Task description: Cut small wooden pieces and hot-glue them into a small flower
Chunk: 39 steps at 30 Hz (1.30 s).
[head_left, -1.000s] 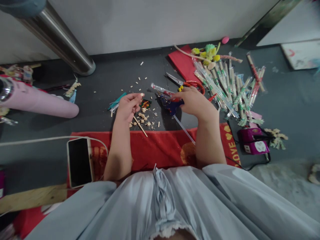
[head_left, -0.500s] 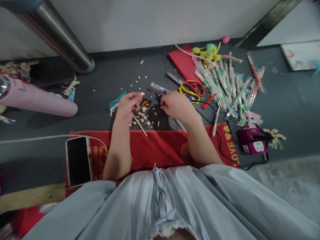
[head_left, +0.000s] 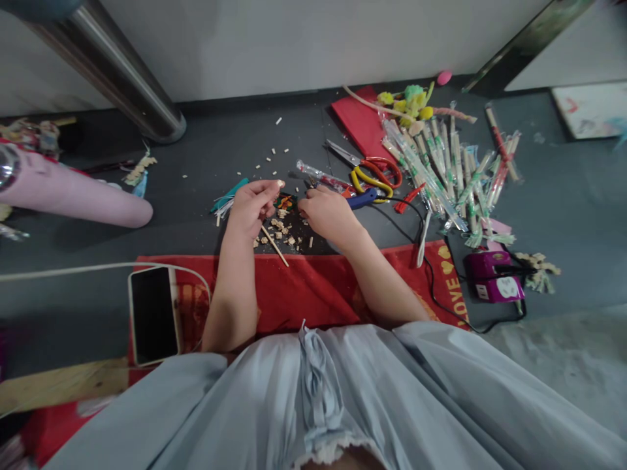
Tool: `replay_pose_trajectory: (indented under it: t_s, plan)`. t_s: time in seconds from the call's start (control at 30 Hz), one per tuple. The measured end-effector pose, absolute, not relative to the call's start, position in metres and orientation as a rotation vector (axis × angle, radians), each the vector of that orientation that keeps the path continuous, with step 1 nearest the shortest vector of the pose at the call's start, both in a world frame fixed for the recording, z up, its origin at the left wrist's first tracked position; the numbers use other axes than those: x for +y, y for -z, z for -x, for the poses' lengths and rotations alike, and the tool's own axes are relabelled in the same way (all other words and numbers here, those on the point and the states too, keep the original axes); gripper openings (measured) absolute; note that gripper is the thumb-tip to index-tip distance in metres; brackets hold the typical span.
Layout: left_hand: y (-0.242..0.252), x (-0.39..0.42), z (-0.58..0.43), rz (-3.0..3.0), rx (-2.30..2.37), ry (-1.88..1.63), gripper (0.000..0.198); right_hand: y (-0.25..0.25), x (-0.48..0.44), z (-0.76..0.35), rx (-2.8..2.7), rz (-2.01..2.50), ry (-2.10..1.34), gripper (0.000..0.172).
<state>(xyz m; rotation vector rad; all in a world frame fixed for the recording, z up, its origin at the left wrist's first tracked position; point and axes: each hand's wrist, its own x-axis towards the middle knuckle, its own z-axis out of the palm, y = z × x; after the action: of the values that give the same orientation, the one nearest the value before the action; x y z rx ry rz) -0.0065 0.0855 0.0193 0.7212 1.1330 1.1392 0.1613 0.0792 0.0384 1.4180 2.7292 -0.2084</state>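
My left hand [head_left: 251,207] is raised over the dark floor, its fingers pinched round a thin wooden stick [head_left: 274,245] that slants down toward the red cloth [head_left: 304,287]. My right hand [head_left: 327,214] rests just right of it, fingers curled down among small cut wood bits [head_left: 283,230] beside a small dark patterned piece [head_left: 285,202]. Whether the right fingers hold anything is hidden. A blue glue gun [head_left: 361,197] lies on the floor just right of my right hand.
Red and yellow scissors [head_left: 372,171], a pile of wrapped chopsticks [head_left: 441,171], red paper [head_left: 360,124], a purple device [head_left: 492,277] with a black cable, a phone [head_left: 154,314] on the cloth, a pink roll [head_left: 73,196] and a metal pole [head_left: 122,75] surround the spot.
My right hand set the blue glue gun down on the floor and moved left to the wood bits. My left hand stayed where it was with the stick.
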Motion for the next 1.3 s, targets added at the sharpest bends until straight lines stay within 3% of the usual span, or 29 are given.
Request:
replay_pose_trajectory:
  t_s: [0.3,0.6,0.9,1.17,1.3]
  plan:
    - [-0.015,0.086,0.008,-0.744,1.094,-1.144,0.023,-0.030,0.079,-0.159,2.801,-1.347,0.148,0.027]
    - [-0.015,0.086,0.007,-0.773,1.112,-1.150,0.022,-0.061,0.075,-0.167,2.956,-1.431,0.281,0.021]
    - [-0.018,0.083,0.007,-0.783,1.070,-1.119,0.019,-0.086,0.078,-0.202,2.943,-1.858,0.684,0.013]
    - [-0.019,0.079,0.005,-0.859,0.941,-1.140,0.026,-0.078,0.076,-0.191,3.051,-1.869,1.269,0.016]
    - [-0.018,0.078,0.005,-0.906,0.959,-1.149,0.031,-0.076,0.074,-0.183,3.037,-1.855,1.372,0.017]
